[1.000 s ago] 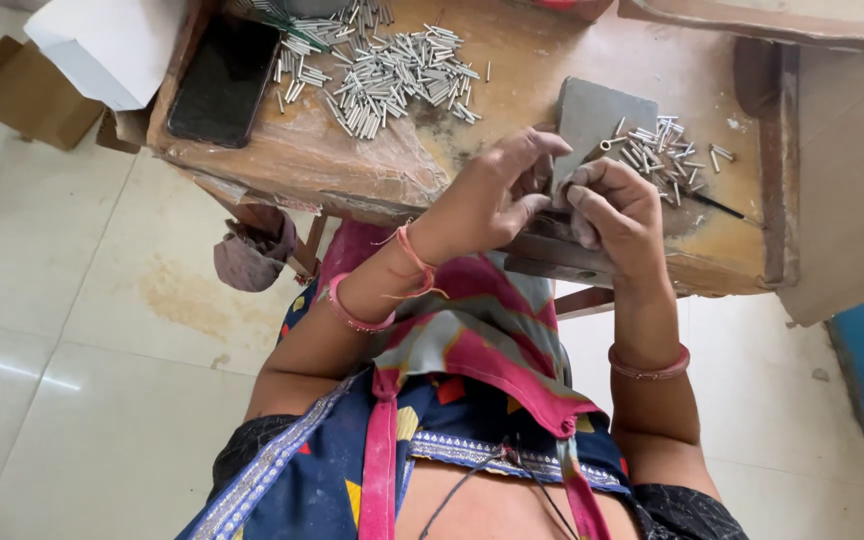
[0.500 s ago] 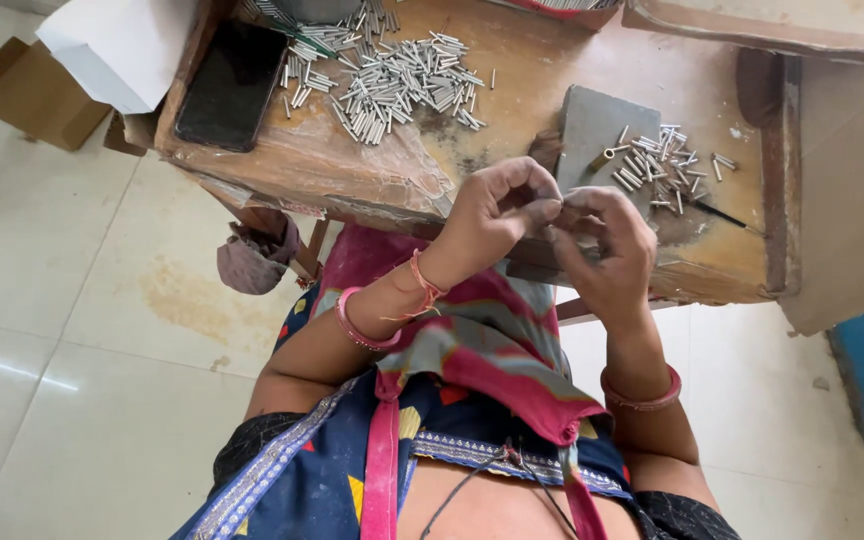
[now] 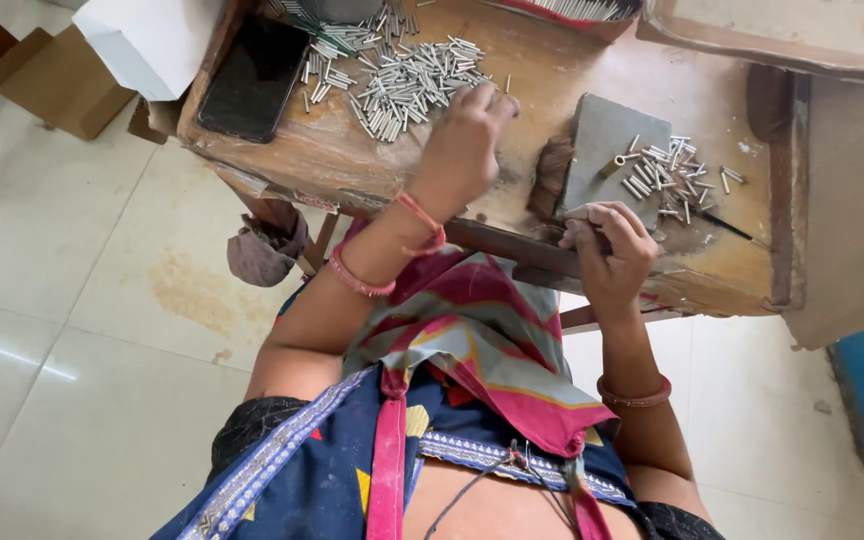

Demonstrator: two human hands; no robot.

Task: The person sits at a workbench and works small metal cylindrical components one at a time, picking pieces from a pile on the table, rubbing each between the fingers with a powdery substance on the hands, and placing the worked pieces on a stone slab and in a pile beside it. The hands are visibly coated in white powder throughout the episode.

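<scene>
Sat close against the near edge of the wooden tabletop [image 3: 352, 160], low enough to bring both arms over it. Stretched the left hand [image 3: 467, 130] up to the big heap of small metal tubes [image 3: 402, 80] spread toward the far left corner, fingers bent down onto the heap's right-hand fringe, apparently to pick from the loose ones there. Could not tell whether a tube was already pinched, with the fingertips hidden behind the knuckles. Kept the right hand [image 3: 607, 245] back at the near edge, curled narrow into a loose fist just below the grey slab [image 3: 607, 140]; could not make out anything gripped inside it. Parked there, probably, to stay near the slab as a working surface. Left a smaller scatter of tubes [image 3: 667, 175] half on the slab's right side and half on the wood beside it, well apart from the big heap, as if to keep two lots separate. Laid a thin dark tool [image 3: 727, 222] just right of that scatter, within the right hand's reach. Set a dark tuft like a brush [image 3: 550, 175] against the slab's left side. Put the black phone [image 3: 252, 75] flat along the left edge, away from the work.
</scene>
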